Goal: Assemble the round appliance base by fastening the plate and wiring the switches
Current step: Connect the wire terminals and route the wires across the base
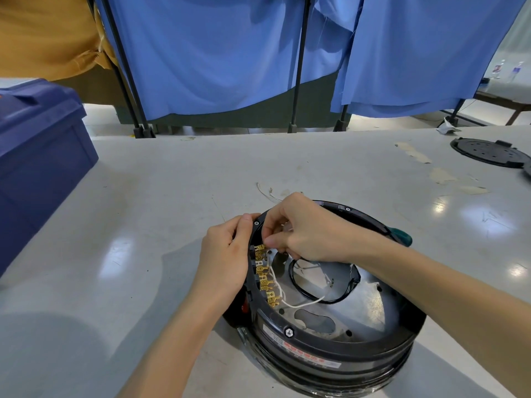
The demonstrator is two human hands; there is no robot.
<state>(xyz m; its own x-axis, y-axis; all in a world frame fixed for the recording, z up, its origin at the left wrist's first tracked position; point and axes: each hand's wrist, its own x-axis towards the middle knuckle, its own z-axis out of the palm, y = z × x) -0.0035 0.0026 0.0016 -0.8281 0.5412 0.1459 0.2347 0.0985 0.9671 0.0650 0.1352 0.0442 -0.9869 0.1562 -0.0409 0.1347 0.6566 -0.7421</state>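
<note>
Fingers (271,242) of the right hand (304,228) are pinched together at the top of the brass terminals (263,272), on what looks like the end of a white wire (301,303). The connector itself is hidden under the fingertips. Left hand (227,254) wraps the outer left edge of the round base (339,344), thumb on top of the rim, bracing it.

Base sits on the table (172,196), open side up, directly in front of the person. Metal plate (373,300) is seated inside. Red switches (244,307) show on the outer wall just below the left hand, with the terminals on the inner side of that wall.

Handling, my read:
- Base: rigid, some weight, sits flat. Table looks smooth, so it probably slides under a sideways push. Hold at the rim, opposite the push.
- Wire: thin and limp. Pushing from the lead would just buckle it. Grip at the connector, close behind its mouth.
- Terminals: thin brass tabs packed in a tight row, likely easy to bend. Push straight in line with the tab, no sideways wiggle. Neighbouring tabs are close enough to snag a fingertip.
- Plate cutouts look like raw sheet edge. Keep insulation and knuckles off them.

Green-handled screwdriver (400,237) lies on the table just behind the right forearm, beside the base.
</note>
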